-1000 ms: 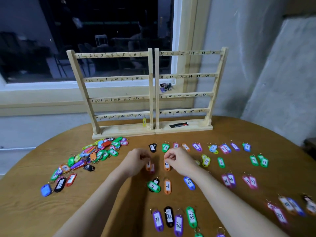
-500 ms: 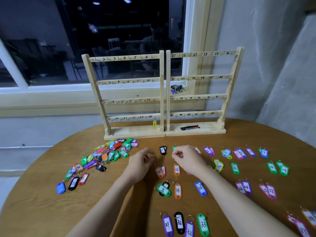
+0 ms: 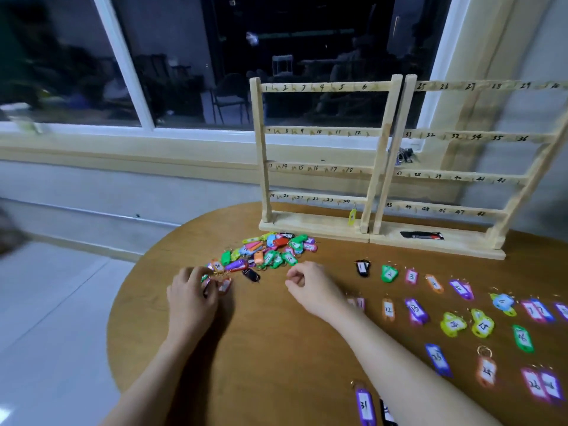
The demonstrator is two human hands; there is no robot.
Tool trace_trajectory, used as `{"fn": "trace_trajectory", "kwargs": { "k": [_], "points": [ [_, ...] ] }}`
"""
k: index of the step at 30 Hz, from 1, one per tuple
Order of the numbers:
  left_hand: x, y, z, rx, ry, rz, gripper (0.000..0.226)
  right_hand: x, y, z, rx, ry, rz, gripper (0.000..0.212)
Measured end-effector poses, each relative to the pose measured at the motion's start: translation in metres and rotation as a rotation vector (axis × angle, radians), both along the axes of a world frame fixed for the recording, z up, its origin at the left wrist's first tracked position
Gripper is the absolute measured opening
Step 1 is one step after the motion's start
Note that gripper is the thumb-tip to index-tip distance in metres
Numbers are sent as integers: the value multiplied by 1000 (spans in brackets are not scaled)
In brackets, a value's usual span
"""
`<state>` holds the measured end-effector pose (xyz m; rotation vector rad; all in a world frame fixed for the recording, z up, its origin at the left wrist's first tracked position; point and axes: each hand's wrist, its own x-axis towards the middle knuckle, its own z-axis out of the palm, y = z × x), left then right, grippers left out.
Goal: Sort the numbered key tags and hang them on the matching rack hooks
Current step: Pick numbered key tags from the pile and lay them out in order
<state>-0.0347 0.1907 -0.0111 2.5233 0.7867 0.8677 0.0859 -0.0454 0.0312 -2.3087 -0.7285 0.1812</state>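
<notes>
Two wooden racks with numbered hooks, the left rack (image 3: 319, 132) and the right rack (image 3: 461, 175), stand at the table's far side. One yellow tag (image 3: 352, 217) hangs near hook 24. A heap of unsorted coloured key tags (image 3: 270, 252) lies in front of the left rack. My left hand (image 3: 192, 298) is at the heap's near-left edge, fingers curled round an orange-red tag (image 3: 224, 285). My right hand (image 3: 310, 287) hovers just right of the heap, fingers curled, no tag visible in it. Sorted tags lie in rows to the right, starting with black tag 1 (image 3: 362, 268) and green tag 2 (image 3: 389, 273).
The round wooden table (image 3: 276, 348) ends close to my left hand, with pale floor beyond. A black flat object (image 3: 421, 235) lies on the right rack's base. A bunch of keys (image 3: 404, 155) sits on the window sill behind the racks.
Both hands left the sorted rows and moved left to the unsorted heap. My left hand now holds tags at its edge. My view swung left.
</notes>
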Motion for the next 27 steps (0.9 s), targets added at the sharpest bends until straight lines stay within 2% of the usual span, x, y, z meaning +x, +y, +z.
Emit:
{"fn": "trace_trajectory", "kwargs": {
  "k": [4, 9, 12, 19, 23, 27],
  "points": [
    [0, -3, -5, 24, 48, 65, 26, -6, 43, -10, -4, 49, -13, 34],
    [6, -3, -5, 51, 148, 43, 28, -11, 82, -29, -26, -39, -167, 45],
    [8, -2, -5, 62, 164, 28, 31, -13, 87, -36, -86, -178, -173, 42],
    [7, 0, -7, 87, 160, 1, 38, -16, 85, -32, -141, -275, -150, 33],
    [6, -2, -5, 91, 177, -16, 42, -16, 84, -33, -88, -273, -164, 34],
    [6, -1, -4, 78, 175, -39, 37, -12, 83, -38, 31, -184, -191, 30]
  ]
}}
